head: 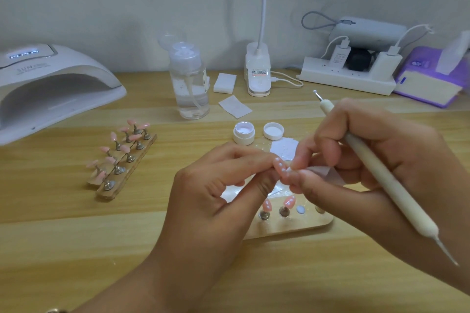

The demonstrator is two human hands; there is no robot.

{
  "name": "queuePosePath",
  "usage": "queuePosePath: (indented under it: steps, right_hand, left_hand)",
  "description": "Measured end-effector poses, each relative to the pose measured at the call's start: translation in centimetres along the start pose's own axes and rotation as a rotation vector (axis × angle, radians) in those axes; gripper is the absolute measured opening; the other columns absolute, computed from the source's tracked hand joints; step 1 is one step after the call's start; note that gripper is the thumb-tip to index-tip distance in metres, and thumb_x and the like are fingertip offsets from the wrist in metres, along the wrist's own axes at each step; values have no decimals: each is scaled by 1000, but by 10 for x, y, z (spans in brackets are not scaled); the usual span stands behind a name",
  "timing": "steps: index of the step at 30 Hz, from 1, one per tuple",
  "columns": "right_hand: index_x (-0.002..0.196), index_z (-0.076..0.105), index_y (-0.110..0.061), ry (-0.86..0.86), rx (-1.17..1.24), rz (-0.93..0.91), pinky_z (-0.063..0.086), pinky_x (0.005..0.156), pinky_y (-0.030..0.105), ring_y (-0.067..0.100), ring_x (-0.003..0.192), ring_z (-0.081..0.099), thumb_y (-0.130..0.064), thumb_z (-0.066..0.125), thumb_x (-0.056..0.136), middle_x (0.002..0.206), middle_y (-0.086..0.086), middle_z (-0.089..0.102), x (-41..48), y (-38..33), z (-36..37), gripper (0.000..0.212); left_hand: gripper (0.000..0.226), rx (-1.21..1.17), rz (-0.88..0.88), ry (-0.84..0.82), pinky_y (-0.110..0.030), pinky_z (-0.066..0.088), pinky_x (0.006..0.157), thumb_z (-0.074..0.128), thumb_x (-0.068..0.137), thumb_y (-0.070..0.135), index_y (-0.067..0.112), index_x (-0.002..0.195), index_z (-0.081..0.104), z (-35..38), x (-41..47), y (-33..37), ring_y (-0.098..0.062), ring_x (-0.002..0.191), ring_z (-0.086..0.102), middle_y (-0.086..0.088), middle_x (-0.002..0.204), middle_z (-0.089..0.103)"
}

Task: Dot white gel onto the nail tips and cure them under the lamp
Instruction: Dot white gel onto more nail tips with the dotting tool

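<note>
In the head view, a pink nail tip [280, 170], already carrying several white dots, is being pinched between the thumb and fingers of the left hand [218, 185] above the middle of the table [76, 236], toward its near edge. It is being met from the right by the right hand [356, 160], whose fingertips are being pressed to the tip's end together with a small white scrap [330, 173]; whether a dot is being wiped away cannot be told.

The dotting tool [376, 170] is being gripped in that same right hand. Its long axis is running from the far left, where the ball end is pointing up and away past the knuckles, to the near right, where the thin end is jutting out. Neither end is being applied to the tip. For another dot, it is judged that the tool would have to be swung round, since the ball end is lying on the far side of the hand from the tip.

The open gel pot [243, 132] is sitting just beyond the hands, beside its lid [273, 130]. 2 dotted tips [289, 202] are standing on a wooden stand [300, 229] beneath the hands. The lamp [50, 84] is sitting at the table's far left corner, nearer the left hand.
</note>
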State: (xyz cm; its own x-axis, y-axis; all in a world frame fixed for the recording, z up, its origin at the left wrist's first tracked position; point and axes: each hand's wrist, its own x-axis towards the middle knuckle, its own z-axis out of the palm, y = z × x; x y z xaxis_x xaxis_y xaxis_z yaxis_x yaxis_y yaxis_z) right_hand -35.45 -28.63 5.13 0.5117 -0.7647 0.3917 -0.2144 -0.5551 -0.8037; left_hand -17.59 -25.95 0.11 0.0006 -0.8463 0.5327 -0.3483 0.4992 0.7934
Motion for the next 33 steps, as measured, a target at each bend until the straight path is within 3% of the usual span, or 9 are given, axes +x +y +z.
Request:
queuePosePath:
  steps: [3,12,16,19,22,28,31,33]
  right_hand:
    - [72,45,-17,148,-70,-74,54,48,28,20,56,71,-5,75,76,76,-1,71,-4,5,7,33]
    - [74,47,-19,201,-46,-50,58,54,29,22,61,73,-9,79,74,77,1,70,0,6,5,33]
    - [79,53,-24,240,-90,-57,60,56,44,21,70,74,-10,76,77,83,2,71,3,8,-5,27]
    - [82,54,-35,293,-315,-58,59,64,37,13,73,73,-23,75,80,83,-2,71,7,16,-20,24]
    - [80,55,-29,281,-578,14,46,60,10,-4,72,66,-23,75,80,71,-6,68,13,34,-42,21]
    - [69,50,-30,39,-919,409,45,59,30,10,66,55,-5,72,74,68,-8,61,15,68,-74,33]
    - [71,46,-32,-67,-1068,573,45,61,33,11,68,52,-24,73,81,69,-10,58,13,73,-78,29]
    - [73,46,-33,3,-1061,459,44,61,34,19,70,53,-36,68,82,68,-10,56,13,68,-76,24]
  left_hand:
    - [16,7,10,-5,-33,51,73,70,88,18,31,91,78,0,0,-1,-17,90,69,14,90,72]
    - [13,10,-22,-1,-32,52,73,70,87,21,30,91,79,0,-1,0,-16,89,69,14,90,73]
    - [12,11,-50,7,-24,51,66,68,88,25,27,92,79,1,0,0,-7,82,65,17,91,73]
    - [12,27,-43,5,-17,48,70,67,88,24,27,92,78,1,0,0,-3,80,64,20,92,73]
    - [13,43,-44,3,-11,45,72,66,90,24,30,91,77,0,0,0,1,81,64,24,92,71]
    - [13,34,-59,-5,-12,47,71,65,91,25,32,92,77,0,1,-3,1,83,64,21,96,71]
    - [12,7,-70,2,-12,48,67,67,90,24,30,92,78,0,1,-3,3,83,64,19,95,71]
    - [12,2,-78,4,-14,49,66,68,88,26,31,92,78,0,1,-2,3,84,64,20,95,72]
